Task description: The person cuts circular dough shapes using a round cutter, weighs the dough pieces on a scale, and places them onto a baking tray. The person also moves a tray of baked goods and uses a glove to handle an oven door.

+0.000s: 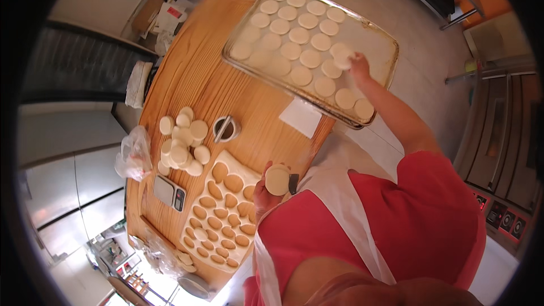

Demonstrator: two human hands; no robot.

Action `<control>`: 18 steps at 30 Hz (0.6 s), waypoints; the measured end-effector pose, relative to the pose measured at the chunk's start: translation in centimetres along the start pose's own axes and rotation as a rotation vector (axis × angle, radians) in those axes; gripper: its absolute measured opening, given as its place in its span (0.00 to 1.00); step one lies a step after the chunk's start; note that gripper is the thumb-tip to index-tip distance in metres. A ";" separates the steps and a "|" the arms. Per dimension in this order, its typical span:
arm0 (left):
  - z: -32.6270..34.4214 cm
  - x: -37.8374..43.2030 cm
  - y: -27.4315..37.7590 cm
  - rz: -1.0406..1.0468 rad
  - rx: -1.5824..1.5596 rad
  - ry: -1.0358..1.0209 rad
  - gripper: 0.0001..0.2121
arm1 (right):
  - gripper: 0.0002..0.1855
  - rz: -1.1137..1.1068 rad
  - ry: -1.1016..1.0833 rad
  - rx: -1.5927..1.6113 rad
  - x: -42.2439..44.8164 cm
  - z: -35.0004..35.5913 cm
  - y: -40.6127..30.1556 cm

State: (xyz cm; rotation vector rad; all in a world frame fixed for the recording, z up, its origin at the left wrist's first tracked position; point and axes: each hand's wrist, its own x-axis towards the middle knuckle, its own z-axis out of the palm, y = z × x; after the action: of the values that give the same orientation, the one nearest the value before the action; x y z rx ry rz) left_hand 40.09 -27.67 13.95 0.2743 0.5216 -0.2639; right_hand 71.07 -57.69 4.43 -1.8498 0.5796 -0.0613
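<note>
My right hand (359,67) is over the large metal baking tray (376,42), its fingertips gripping a flat dough round (343,58). That round overlaps another pale round lying on the tray. Rows of similar rounds (309,58) cover much of the tray's surface. Close to my body, my left hand (264,193) holds a dough round (278,179) on the palm; whether more lie under it cannot be seen. A small dark object (293,184) shows at that round's right edge. Left of this hand lies a dough sheet (227,161) full of cut-out holes.
A heap of dough rounds (180,153) sits on the wooden table (191,72), beside a cup of dark liquid (225,129) with a utensil across it. A digital scale (169,192), white paper (300,117) and plastic bags (135,153) lie around. The tray overhangs the table.
</note>
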 end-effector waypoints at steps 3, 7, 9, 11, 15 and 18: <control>2.0 3.3 -1.1 -0.015 0.029 -0.015 0.21 | 0.18 0.049 -0.016 0.183 4.8 -0.5 -3.4; 6.6 9.2 -3.1 -0.115 0.074 -0.049 0.23 | 0.18 -0.196 -0.113 -0.176 10.4 -1.3 -1.5; 8.9 11.8 -3.9 -0.134 0.060 -0.054 0.23 | 0.18 -0.332 -0.199 -0.421 11.6 -1.5 -0.6; 10.7 14.0 -4.5 -0.153 0.032 -0.067 0.22 | 0.19 -0.277 -0.341 -0.478 10.4 -1.2 -2.3; 15.0 18.7 -5.9 -0.167 0.052 -0.108 0.21 | 0.21 -0.349 -0.359 -0.675 8.7 -3.1 -4.1; 16.5 21.7 -6.5 -0.108 -0.033 -0.104 0.22 | 0.26 -0.527 -0.200 -0.434 5.9 -3.0 -4.2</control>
State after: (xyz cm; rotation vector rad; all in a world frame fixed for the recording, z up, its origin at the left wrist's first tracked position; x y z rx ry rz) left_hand 63.59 -42.86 15.10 0.1991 0.4378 -0.3721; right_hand 76.76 -61.80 7.88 -2.3585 -0.0560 -0.1046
